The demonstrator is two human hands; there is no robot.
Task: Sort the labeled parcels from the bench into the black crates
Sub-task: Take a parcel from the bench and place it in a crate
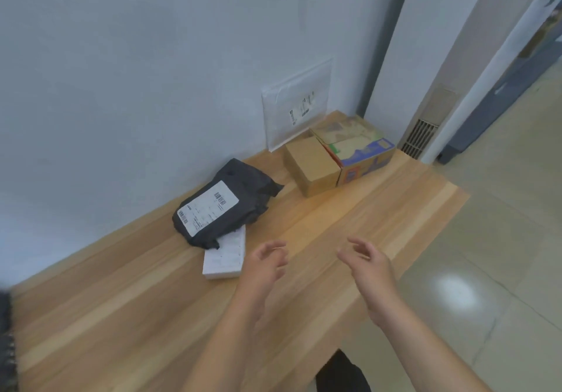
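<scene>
Parcels, upper centre of frame: black poly parcel (223, 201) lying on a white flat parcel (226, 259), brown carton (310, 166) touching a printed carton (355, 145), white mailer (296, 102) leaning on the wall; crates out of view. Your left hand (263, 267) and right hand (369, 265) hover over the tabletop (152, 315) at lower centre, empty, fingers (270, 245) loosely curled and apart. Take the black poly parcel first, label up and readable, which frees the white one beneath.
</scene>
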